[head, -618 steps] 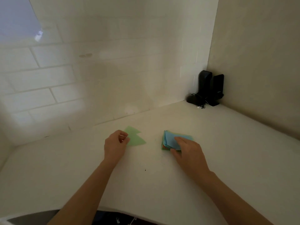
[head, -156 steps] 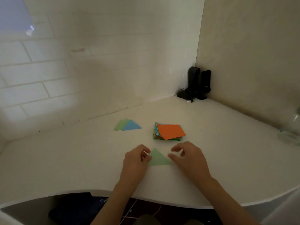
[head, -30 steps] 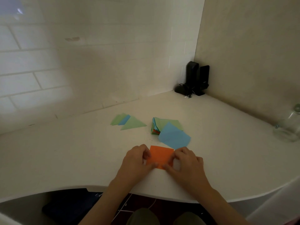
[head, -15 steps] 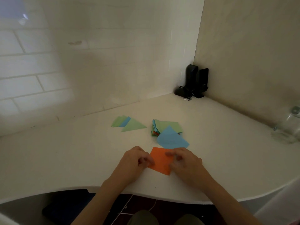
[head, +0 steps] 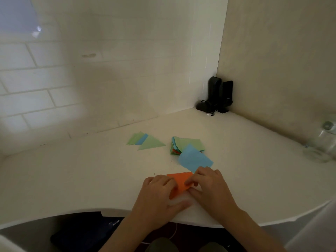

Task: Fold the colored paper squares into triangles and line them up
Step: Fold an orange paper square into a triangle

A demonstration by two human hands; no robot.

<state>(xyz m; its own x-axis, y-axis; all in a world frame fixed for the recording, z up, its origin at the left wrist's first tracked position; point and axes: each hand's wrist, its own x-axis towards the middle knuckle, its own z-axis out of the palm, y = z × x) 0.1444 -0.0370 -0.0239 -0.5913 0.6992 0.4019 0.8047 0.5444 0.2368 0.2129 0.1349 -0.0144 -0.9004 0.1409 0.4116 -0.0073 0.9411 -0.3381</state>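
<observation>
An orange paper (head: 180, 181) lies partly folded near the counter's front edge. My left hand (head: 158, 195) holds its left side with curled fingers. My right hand (head: 211, 186) pinches its right part and bends it over. A loose blue square (head: 195, 158) lies just behind the orange paper. The stack of colored squares (head: 187, 145), green on top, sits behind that. Three folded triangles, green (head: 135, 138), blue (head: 142, 140) and green (head: 151, 142), overlap in a row to the left of the stack.
The white counter (head: 72, 179) meets a tiled wall behind and a plain wall on the right. Black devices with a cable (head: 217, 96) stand in the far corner. A clear glass jar (head: 321, 144) stands at the right edge.
The orange square lay flat under both hands a second ago; now its right part is lifted and bent over. Earlier, a third triangle joined the row and a blue square came off the stack.
</observation>
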